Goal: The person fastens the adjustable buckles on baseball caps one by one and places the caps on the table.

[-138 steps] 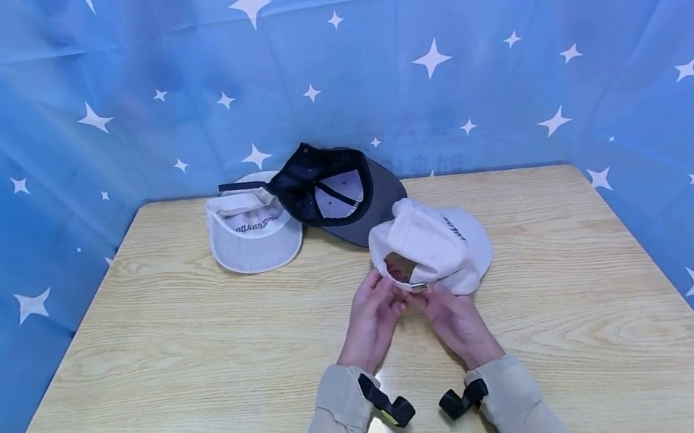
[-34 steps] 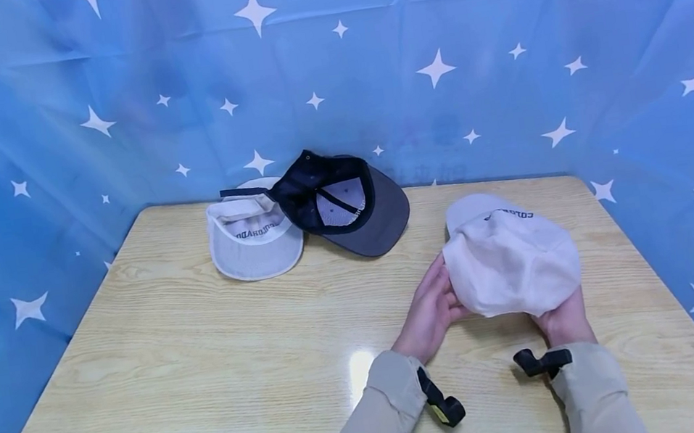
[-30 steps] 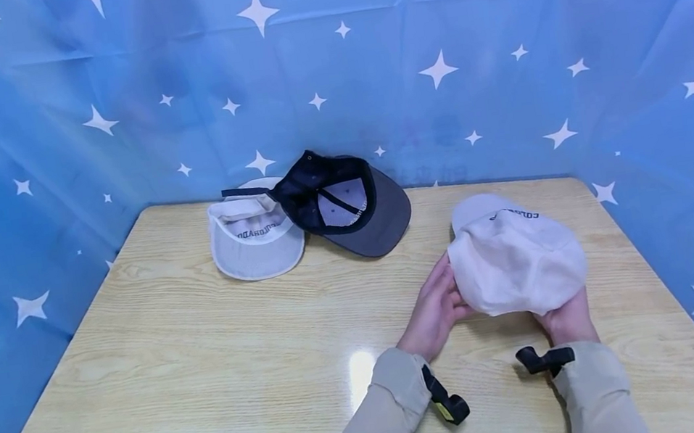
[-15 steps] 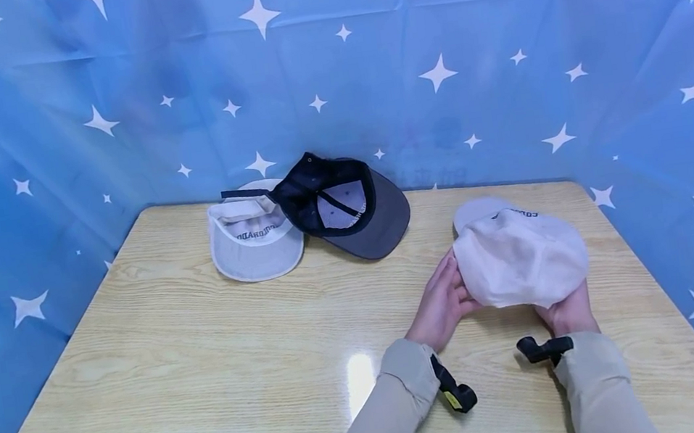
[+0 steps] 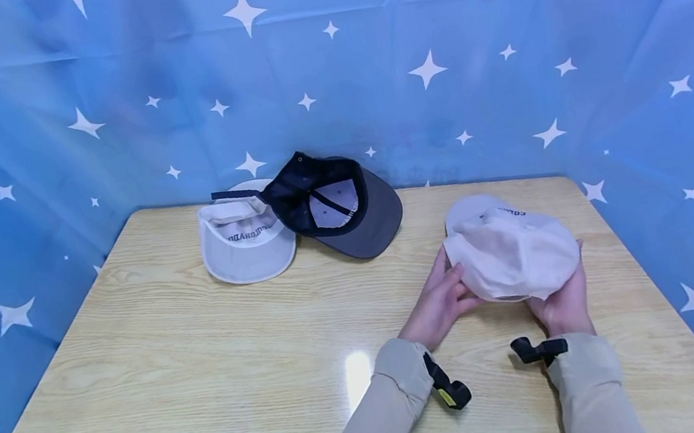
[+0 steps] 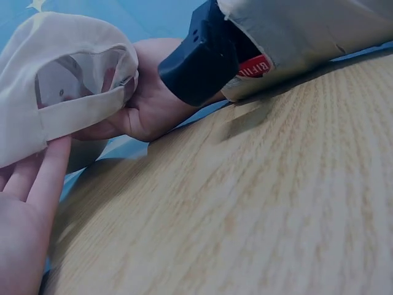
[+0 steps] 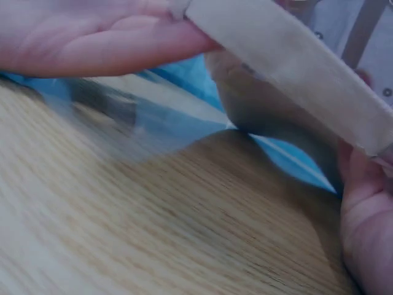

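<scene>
The white cap (image 5: 513, 253) is raised above the table (image 5: 210, 373), right of the dark cap (image 5: 380, 219) and apart from it, with its brim (image 5: 471, 207) at the far side. The right hand (image 5: 566, 305) pinches the near edge: thumb below the strap (image 6: 80, 114), other fingers inside. The left hand (image 5: 434, 305) holds the opposite side (thumb against the cap, visible fingers (image 6: 50, 175) pressed together beneath). The pale cap (image 5: 247, 259) lies left of the dark cap, partly covered by it.

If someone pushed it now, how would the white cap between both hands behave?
The white cap would probably dent, since its fabric shows soft folds. Its brim likely keeps shape better, looking smooth. The strap may flex, as it spans a gap.
</scene>
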Tool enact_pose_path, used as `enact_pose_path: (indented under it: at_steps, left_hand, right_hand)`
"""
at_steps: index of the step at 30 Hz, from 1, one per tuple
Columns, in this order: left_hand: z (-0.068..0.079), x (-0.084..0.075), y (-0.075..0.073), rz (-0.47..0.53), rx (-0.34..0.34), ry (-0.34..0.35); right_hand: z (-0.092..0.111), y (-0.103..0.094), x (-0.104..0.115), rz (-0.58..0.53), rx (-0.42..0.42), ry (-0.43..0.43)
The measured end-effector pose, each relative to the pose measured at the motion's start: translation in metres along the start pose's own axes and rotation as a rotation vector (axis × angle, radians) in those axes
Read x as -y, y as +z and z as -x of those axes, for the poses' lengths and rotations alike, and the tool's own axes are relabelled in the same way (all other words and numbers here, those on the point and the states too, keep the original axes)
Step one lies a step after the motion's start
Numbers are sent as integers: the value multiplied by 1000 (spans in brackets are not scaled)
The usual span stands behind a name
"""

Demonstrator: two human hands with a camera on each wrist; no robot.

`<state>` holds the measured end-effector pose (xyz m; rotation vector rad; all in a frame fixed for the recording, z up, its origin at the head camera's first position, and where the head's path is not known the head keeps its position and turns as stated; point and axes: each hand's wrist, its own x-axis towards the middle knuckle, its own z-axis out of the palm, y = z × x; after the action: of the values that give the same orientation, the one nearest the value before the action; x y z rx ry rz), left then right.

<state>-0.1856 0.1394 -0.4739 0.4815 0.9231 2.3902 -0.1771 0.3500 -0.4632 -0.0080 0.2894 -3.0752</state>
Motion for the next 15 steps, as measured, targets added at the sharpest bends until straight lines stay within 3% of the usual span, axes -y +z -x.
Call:
enact_pose_path:
  at_steps: [3, 10, 15]
  left_hand:
    - [0, 0, 1, 9, 31, 15]
    - [0, 0, 1, 9, -4, -16]
    - [-2, 3, 2, -6, -24, -44]
  right_hand:
    - [3, -1, 1, -5, 20, -52]
    - [12, -4, 4, -19, 48, -176]
    - [13, -6, 3, 100, 98, -181]
